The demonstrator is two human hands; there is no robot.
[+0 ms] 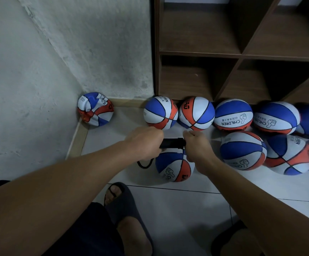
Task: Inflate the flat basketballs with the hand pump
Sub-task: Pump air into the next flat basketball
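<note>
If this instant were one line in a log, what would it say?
step: pumping | left hand: grips hand pump | right hand: grips pump | ball under pump: round | corner ball: crumpled

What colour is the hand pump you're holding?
Black: the cylindrical hand pump and its looping hose, seen in the head view.

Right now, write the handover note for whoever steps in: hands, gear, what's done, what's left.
Left hand grips one end of the black hand pump; right hand grips the other end.
The pump is held level over the ball being filled, which lies on the floor tiles; a black hose loops below the left hand.
Done, by their look: round balls along the shelf unit, such as this one.
Left: the crumpled flat ball in the wall corner, plus finishing the current one.
</note>
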